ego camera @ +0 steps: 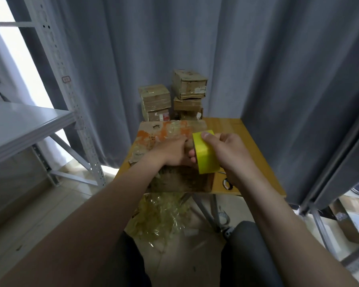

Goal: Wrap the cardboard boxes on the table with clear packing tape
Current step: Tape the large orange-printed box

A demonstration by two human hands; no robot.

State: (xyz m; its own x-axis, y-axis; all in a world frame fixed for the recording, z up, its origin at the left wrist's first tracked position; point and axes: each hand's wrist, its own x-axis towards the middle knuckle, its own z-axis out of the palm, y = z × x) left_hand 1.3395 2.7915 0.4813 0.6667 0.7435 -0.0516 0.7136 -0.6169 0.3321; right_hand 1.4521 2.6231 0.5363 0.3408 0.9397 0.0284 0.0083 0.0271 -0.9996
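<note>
A large worn cardboard box [166, 133] with orange patches and old tape lies on the small wooden table [247, 146], close to me. My right hand [232, 150] grips a yellowish roll of packing tape [205, 152] held upright over the box's near right part. My left hand [172, 152] rests flat on the box top, its fingertips touching the roll's left side. Whether a strip of tape runs from the roll to the box cannot be seen.
Several smaller taped cardboard boxes [155, 102] [189, 83] are stacked at the table's far edge against the grey curtain. Scissors [226, 182] lie by the front right. Crumpled used tape [164, 212] lies on the floor below. A metal shelf [29, 125] stands at left.
</note>
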